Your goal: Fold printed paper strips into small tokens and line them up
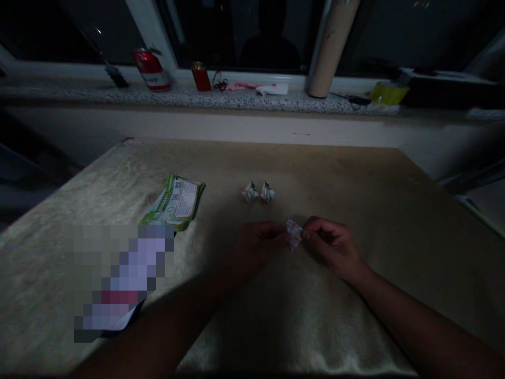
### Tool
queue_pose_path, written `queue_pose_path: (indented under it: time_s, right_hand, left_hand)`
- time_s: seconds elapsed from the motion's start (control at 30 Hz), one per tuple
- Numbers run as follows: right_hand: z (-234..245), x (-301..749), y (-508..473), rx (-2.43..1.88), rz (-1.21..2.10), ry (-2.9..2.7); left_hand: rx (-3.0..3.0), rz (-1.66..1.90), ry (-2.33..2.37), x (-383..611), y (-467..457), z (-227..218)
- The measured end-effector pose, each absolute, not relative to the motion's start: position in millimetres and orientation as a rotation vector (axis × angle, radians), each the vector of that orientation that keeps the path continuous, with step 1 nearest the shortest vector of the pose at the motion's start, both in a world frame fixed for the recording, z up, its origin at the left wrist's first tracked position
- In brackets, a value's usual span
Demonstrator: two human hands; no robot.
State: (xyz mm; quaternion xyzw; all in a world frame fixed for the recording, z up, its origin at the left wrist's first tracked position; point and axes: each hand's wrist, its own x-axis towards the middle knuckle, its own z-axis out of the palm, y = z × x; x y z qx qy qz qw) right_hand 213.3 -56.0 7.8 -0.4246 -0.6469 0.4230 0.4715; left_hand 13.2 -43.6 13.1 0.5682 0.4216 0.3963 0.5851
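Note:
Between my two hands, low over the table, is a small folded piece of printed paper (294, 235), white with orange and dark print. My left hand (262, 239) pinches its left side with thumb and forefinger. From the other side, my right hand (331, 245) has its thumb and fingertips closed on the right edge. Just beyond my hands, two small folded shapes of printed wrapper, a left one (250, 192) and a right one (267, 192), stand side by side with pointed tops. The fingertips partly cover the folded paper.
A green printed packet (173, 202) lies on the cloth-covered table (355, 184), left of my hands. Nearer me is a blurred-out, long flat object (130, 279). Along the windowsill (177, 100) are a red can (150, 69), a red jar (201, 77) and a cardboard tube (331, 50).

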Motion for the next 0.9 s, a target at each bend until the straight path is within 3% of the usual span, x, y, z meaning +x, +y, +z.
queue_pose_path:
  time_s: [0.9]
  right_hand:
    - [6.3, 212.4, -55.8, -1.075, 1.013, -1.46]
  left_hand:
    - [1.567, 0.748, 1.025, 13.6, -41.8, 13.5]
